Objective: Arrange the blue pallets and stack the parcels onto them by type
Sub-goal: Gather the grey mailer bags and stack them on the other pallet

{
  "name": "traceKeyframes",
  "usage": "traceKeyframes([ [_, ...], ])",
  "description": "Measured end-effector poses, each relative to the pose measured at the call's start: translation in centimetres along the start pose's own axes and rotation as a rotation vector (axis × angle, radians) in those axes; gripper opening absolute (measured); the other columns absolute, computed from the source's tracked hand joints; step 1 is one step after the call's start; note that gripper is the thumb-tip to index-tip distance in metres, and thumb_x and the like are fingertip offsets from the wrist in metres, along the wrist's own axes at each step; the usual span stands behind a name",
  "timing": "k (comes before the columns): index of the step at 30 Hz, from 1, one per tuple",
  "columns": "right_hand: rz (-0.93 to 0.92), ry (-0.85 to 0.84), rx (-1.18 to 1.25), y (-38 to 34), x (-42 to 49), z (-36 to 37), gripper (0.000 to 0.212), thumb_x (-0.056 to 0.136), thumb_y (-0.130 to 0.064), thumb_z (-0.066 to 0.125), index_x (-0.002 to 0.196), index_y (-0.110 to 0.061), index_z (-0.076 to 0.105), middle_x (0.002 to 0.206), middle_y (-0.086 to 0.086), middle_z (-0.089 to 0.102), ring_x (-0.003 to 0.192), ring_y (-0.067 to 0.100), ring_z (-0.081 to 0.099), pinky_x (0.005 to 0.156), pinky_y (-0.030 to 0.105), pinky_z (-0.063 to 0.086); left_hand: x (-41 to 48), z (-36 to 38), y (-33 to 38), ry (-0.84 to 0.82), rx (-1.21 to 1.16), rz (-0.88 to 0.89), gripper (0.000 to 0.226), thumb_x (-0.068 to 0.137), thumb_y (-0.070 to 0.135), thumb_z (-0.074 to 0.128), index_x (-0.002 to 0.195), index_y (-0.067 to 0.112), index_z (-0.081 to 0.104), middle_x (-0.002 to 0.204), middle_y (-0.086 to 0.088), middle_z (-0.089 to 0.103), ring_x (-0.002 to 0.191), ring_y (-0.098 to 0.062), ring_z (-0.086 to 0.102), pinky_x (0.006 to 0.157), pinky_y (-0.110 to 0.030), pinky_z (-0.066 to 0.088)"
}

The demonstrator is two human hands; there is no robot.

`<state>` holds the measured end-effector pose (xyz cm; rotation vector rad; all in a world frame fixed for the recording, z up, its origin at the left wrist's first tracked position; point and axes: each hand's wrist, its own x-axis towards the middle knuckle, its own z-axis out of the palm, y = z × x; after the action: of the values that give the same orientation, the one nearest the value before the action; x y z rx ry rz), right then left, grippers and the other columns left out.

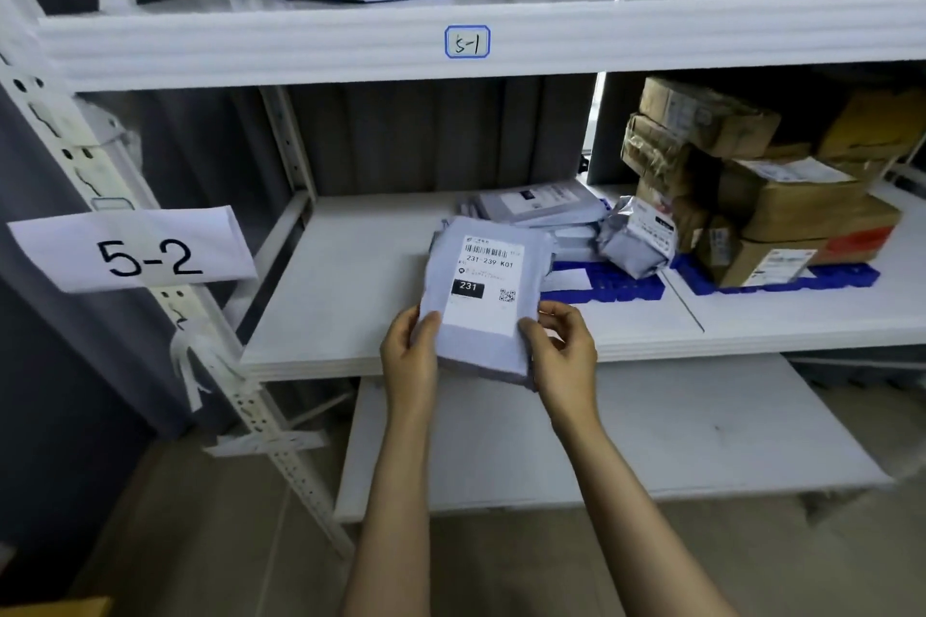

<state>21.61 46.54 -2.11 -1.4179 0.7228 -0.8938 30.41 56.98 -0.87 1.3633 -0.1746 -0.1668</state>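
Now the left hand (408,356) and the right hand (561,351) each grip a near corner of a soft grey plastic mail bag with a white label (483,306), held over the near edge of the white shelf (351,276). Its long side runs near to far. The blue plastic pallet (626,288) with other grey bags (536,205) lies far and right, closer to the right hand.

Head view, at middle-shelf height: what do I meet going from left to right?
5-2 paper sign → left hand → grey mailer, gripped by both hands → right hand → crumpled grey parcel → stacked cardboard boxes.
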Motion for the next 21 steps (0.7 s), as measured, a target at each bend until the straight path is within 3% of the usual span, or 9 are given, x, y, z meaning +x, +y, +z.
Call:
traceKeyframes([
  [4,0.044,-0.052,-0.042,0.6,0.2,0.5,0.026,0.088,-0.013,0.064,0.114,-0.015,0.063,0.108,0.003,0.068,0.075,0.008,0.061,0.08,0.039,0.053,0.0,-0.2,-1.2,-0.004,-0.001,-0.087,0.017,0.095,0.007,0.051,0.108,0.009,0.062,0.094,0.004,0.064,0.085,-0.012,0.056,0.062,-0.013,0.046],
  [9,0.08,-0.114,-0.075,0.7,1.1,1.0,0.051,0.075,-0.036,0.059,0.123,-0.019,0.062,0.112,-0.003,0.069,0.085,0.016,0.066,0.082,0.046,0.057,0.4,0.7,-1.3,-0.041,-0.028,-0.145,0.024,0.097,0.009,0.047,0.119,0.014,0.056,0.101,0.004,0.061,0.084,-0.007,0.057,0.053,-0.013,0.05],
  [18,0.059,-0.126,-0.036,-0.2,7.1,0.4,0.047,0.088,-0.024,0.058,0.134,-0.021,0.054,0.118,-0.001,0.065,0.101,0.013,0.062,0.071,0.02,0.052,3.9,5.8,-0.9,-0.126,-0.091,-0.144,0.034,0.096,0.006,0.048,0.129,0.013,0.051,0.116,-0.003,0.059,0.098,-0.014,0.059,0.066,-0.022,0.058],
  [21,0.061,-0.126,-0.03,-0.7,9.9,-0.1,0.045,0.088,-0.022,0.06,0.134,-0.02,0.055,0.112,-0.005,0.067,0.097,0.011,0.063,0.073,0.03,0.058,5.7,8.6,-1.2,-0.133,-0.123,-0.133,0.033,0.096,0.004,0.048,0.128,0.012,0.051,0.118,-0.005,0.06,0.101,-0.018,0.06,0.073,-0.029,0.059],
])
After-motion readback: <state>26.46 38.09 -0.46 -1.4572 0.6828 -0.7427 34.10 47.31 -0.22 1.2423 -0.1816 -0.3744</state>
